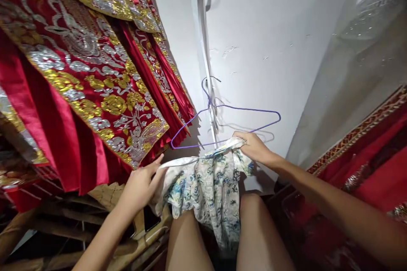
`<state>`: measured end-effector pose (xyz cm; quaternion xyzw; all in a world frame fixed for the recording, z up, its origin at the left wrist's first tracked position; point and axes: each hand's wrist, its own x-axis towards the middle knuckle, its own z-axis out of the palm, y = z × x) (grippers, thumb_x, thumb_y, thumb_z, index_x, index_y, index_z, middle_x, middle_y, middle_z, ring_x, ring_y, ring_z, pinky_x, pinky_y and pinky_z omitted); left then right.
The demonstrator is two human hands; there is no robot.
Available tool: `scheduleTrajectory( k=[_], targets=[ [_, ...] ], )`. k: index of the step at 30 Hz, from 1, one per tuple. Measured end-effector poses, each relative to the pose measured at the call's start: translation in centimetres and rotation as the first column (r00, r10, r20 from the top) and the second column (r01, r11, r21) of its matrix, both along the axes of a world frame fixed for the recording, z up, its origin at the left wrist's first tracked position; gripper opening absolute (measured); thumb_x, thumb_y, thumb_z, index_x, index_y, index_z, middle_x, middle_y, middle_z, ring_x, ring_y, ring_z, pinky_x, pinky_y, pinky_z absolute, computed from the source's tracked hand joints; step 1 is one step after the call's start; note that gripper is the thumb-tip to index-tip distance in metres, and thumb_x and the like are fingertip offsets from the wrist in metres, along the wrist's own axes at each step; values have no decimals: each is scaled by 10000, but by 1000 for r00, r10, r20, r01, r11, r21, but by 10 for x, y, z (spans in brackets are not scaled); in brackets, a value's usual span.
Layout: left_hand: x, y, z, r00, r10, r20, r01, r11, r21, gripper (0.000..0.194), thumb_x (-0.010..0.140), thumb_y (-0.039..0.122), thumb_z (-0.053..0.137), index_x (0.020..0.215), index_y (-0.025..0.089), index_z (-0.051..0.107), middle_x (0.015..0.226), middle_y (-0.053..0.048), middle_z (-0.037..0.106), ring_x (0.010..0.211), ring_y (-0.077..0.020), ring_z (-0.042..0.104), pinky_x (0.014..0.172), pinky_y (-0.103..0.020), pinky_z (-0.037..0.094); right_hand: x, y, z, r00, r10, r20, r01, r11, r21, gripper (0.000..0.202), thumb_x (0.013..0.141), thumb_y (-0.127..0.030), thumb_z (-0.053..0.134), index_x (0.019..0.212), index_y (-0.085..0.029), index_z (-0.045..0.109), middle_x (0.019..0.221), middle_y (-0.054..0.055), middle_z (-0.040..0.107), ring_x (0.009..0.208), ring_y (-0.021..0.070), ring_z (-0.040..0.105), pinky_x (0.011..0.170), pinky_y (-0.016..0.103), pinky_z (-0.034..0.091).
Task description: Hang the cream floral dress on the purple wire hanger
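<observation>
A white garment with a blue and green floral print (203, 186) hangs between my hands, over my legs. At its upper left edge, my left hand (143, 184) grips the cloth with the thumb, one finger stretched out. My right hand (251, 146) pinches the upper right edge of the garment. Just above the cloth, a purple wire hanger (248, 109) hangs by the wall with nothing on it; its lower bar passes behind the garment's top edge and my right hand.
Red costumes with gold and silver embroidery (111, 89) hang at the left. A white wall (263, 42) with a narrow vertical strip stands ahead. Wooden poles (70, 224) lie low at the left. Red cloth (359, 169) and clear plastic (356, 59) are at the right.
</observation>
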<state>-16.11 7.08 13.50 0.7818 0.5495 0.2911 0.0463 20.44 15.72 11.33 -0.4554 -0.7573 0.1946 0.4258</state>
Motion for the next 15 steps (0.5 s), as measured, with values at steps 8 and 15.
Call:
scheduleTrajectory(
  k=[8, 15],
  targets=[
    [33, 21, 1, 972, 155, 178, -120, 974, -190, 302, 798, 316, 682, 529, 219, 584, 1299, -203, 685, 1218, -425, 630, 1066, -438, 441, 18, -40, 19, 999, -8, -51, 7, 1000, -26, 116, 678, -155, 446, 603, -195, 525, 589, -29, 494, 602, 138, 451, 557, 246, 294],
    [48, 31, 27, 855, 116, 505, -96, 993, -65, 148, 838, 232, 657, 902, 182, 780, 1268, -155, 696, 1406, -374, 466, 1190, -451, 286, 16, -40, 27, 986, -52, -158, 32, 991, -132, 127, 640, -159, 471, 556, -191, 560, 533, -19, 500, 508, 123, 404, 499, 260, 272]
  ],
)
